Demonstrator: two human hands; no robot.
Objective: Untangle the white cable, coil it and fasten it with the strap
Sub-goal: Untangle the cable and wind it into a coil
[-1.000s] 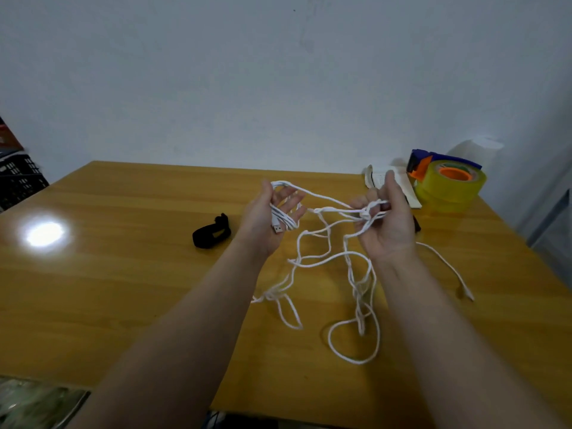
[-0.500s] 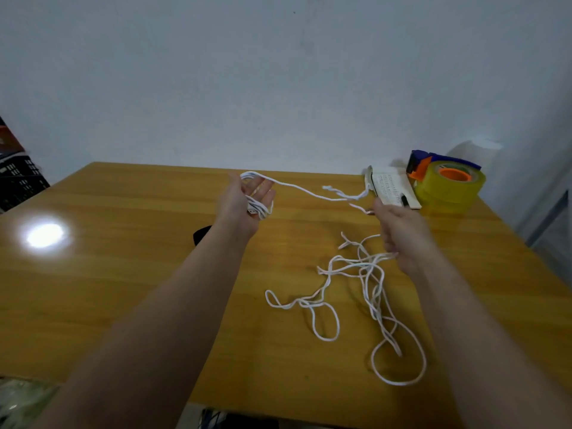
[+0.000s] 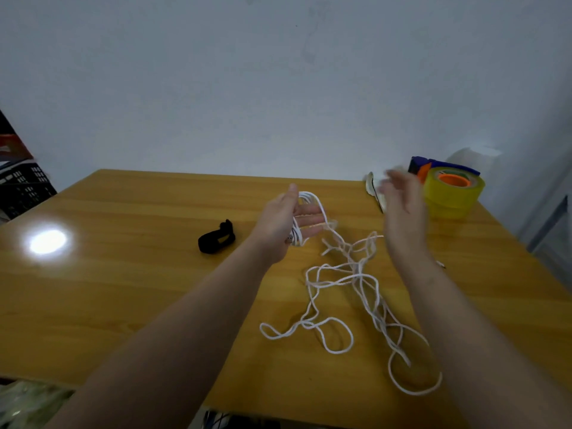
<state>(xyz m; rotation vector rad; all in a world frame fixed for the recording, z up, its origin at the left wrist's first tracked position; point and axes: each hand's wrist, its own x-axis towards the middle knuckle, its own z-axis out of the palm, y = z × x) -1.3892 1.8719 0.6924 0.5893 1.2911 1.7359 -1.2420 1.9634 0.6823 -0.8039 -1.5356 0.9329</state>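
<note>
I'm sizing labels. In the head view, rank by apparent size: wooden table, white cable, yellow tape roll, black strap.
1. wooden table
2. white cable, by its whole spread
3. yellow tape roll
4. black strap
The roll lies farther off than the strap yet looks bigger, so that order holds.

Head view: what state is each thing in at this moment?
Left hand: fingers straight, carrying wound turns.
Right hand: raised, blurred, grip unclear.
White cable: few turns coiled on left hand, rest tangled on table.
Black strap: lying untouched on table.
</note>
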